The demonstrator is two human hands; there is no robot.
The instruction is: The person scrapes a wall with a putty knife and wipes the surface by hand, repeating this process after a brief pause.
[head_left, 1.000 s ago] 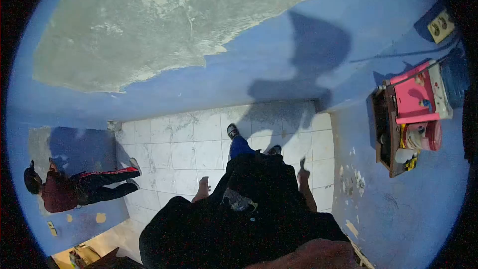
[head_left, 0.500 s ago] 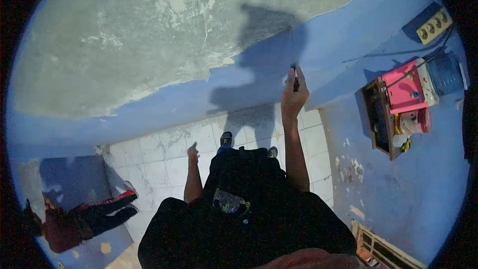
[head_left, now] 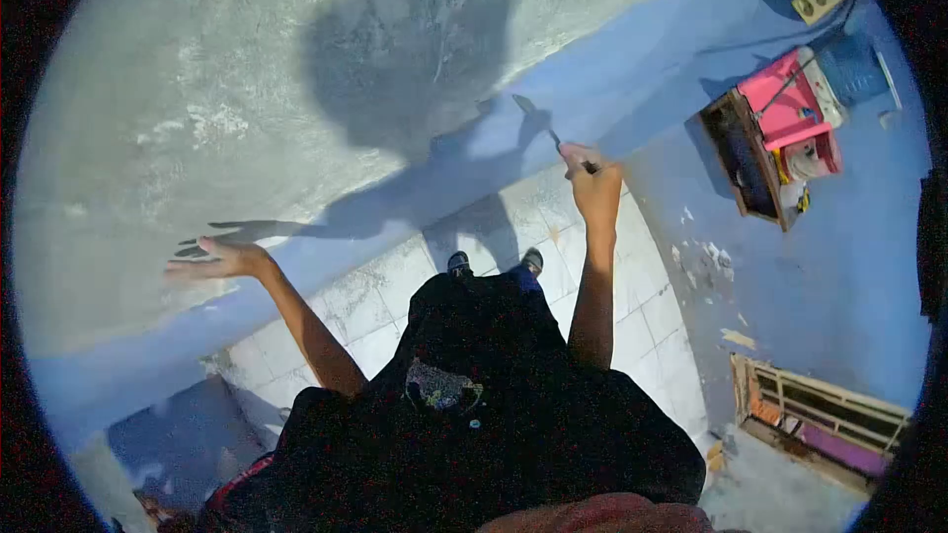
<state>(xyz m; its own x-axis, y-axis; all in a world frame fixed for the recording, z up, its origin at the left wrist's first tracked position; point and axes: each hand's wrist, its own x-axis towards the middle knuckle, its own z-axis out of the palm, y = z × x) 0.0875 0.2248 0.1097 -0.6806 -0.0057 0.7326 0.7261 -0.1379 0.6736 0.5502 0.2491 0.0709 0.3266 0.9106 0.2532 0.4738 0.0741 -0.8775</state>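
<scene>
The right hand (head_left: 592, 183) holds a thin tool (head_left: 554, 137); grip it snugly. The left hand (head_left: 219, 262) is empty, near the wall (head_left: 109, 188).

The single head-worn camera faces forward and down, over the wearer's black shirt (head_left: 533, 434) at close range. Its wide, rounded field — dark at the corners — spans left hand (head_left: 222, 260), right hand (head_left: 596, 188), tiled floor (head_left: 373, 288) and wall (head_left: 237, 49) beyond.

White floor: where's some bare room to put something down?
White tiled floor looks bare between the right forearm and the blue right-hand wall, and between the left forearm and the black cloth shirt. Dark shoes stand between; the brown wooden shelf looks crowded.
</scene>
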